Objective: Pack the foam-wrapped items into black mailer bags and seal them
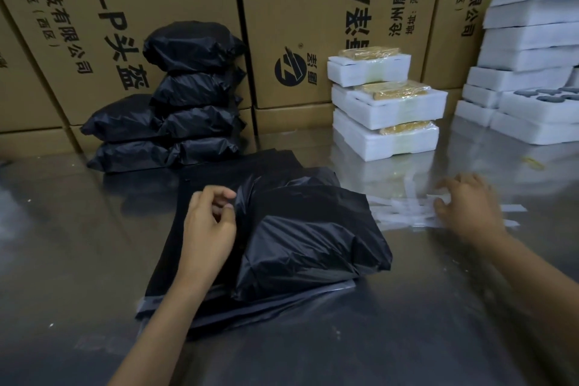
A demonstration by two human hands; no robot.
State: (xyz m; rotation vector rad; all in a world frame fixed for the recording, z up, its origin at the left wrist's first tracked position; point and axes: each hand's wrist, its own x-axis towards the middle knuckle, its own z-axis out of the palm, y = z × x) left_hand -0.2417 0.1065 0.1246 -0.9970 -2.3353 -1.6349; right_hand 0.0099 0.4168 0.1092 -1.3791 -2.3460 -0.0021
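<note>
Right now one filled black mailer bag (313, 247) lies on a flat pile of empty black bags (175, 260), just right of the left hand (208, 229), whose fingers (224, 196) curl to pinch the bag's upper left edge. Beyond those fingers six packed black bags (175, 110) are stacked against the cardboard boxes (297, 9). Three foam-wrapped items (387, 113) stand stacked farther right. The right hand (466, 207), blurred, hovers with fingers loosely spread over white paper strips (404, 210) on the tabletop (438, 323). Past it rises a stack of white foam trays (529, 72); their count is unclear.
</note>
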